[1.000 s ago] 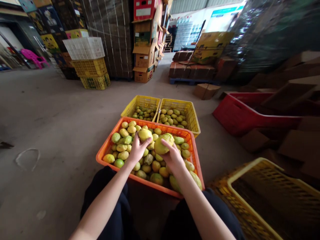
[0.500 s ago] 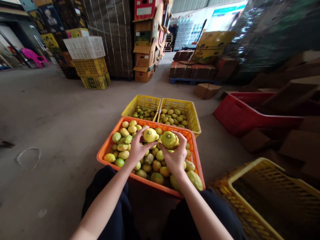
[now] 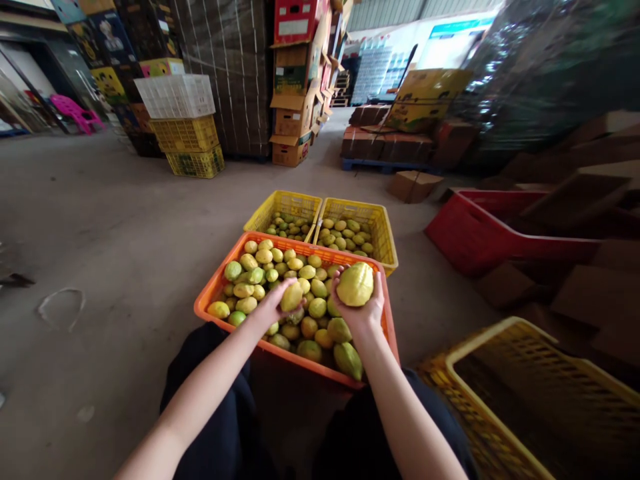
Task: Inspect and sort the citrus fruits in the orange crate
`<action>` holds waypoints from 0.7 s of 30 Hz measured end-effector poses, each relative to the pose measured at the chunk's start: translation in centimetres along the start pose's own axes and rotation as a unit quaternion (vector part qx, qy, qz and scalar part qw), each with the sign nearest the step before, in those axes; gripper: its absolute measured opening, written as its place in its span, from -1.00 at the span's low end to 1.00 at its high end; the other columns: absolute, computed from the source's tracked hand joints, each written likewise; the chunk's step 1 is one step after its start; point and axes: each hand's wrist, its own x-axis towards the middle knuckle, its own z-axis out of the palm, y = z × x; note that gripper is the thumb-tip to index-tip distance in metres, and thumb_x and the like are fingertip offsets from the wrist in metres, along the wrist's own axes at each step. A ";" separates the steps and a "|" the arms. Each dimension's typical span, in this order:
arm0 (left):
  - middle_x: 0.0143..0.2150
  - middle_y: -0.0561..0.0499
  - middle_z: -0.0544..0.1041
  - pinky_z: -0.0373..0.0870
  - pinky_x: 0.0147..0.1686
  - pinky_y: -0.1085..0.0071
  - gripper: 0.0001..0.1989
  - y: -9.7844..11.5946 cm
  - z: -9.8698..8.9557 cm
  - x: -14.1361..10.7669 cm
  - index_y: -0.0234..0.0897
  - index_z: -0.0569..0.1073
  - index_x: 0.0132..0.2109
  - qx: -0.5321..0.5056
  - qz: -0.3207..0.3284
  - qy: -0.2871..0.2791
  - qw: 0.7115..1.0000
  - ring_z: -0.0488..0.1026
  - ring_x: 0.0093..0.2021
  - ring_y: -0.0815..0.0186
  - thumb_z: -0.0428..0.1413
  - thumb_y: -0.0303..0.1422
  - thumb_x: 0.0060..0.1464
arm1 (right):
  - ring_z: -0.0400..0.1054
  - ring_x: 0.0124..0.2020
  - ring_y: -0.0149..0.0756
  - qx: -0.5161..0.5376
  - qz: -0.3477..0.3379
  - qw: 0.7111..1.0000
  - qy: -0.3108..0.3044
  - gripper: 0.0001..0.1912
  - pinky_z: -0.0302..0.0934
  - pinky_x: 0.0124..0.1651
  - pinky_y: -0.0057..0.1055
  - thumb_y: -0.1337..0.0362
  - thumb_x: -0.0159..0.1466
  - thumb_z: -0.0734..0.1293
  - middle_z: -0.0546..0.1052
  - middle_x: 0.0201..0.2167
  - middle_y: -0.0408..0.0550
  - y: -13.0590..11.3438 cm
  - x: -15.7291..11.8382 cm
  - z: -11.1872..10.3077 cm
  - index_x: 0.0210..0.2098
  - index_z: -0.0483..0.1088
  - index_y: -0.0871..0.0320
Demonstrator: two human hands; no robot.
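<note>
On the head camera I count two hands, each grasping one fruit. The left hand [image 3: 274, 303] is wrapped around a small yellow fruit [image 3: 291, 299]; the right hand [image 3: 369, 313], palm up, cradles a larger, ridged fruit [image 3: 355, 285]. Both are over one orange crate [image 3: 201, 308]. The hands are apart, with loose fruit [image 3: 317, 307] showing between them; it overlaps too much for me to count. The right hand is near the right rim, while the left has more width on its outer side, and both forearms pass over the front edge. Just beyond the far rim are two yellow crates, one left [image 3: 257, 213] and one right [image 3: 386, 233], side by side and holding more fruit. Grey floor [image 3: 125, 233] stretches wide on my left. On my right, things crowd closer: one big yellow basket [image 3: 483, 339] and one red bin [image 3: 460, 233].
</note>
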 end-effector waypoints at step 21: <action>0.10 -0.21 0.47 0.39 0.15 0.03 -0.75 5.1 0.2 1.9 -0.20 0.34 -0.03 0.275 0.123 0.146 0.942 0.52 0.09 0.11 -0.16 -0.25 0.30 | 0.52 -0.43 -0.23 -0.040 0.014 0.999 0.025 -0.81 0.53 -0.32 -0.22 0.08 0.28 0.33 0.57 -0.47 -0.17 -1.4 -0.8 -0.4 -0.21 0.42 0.02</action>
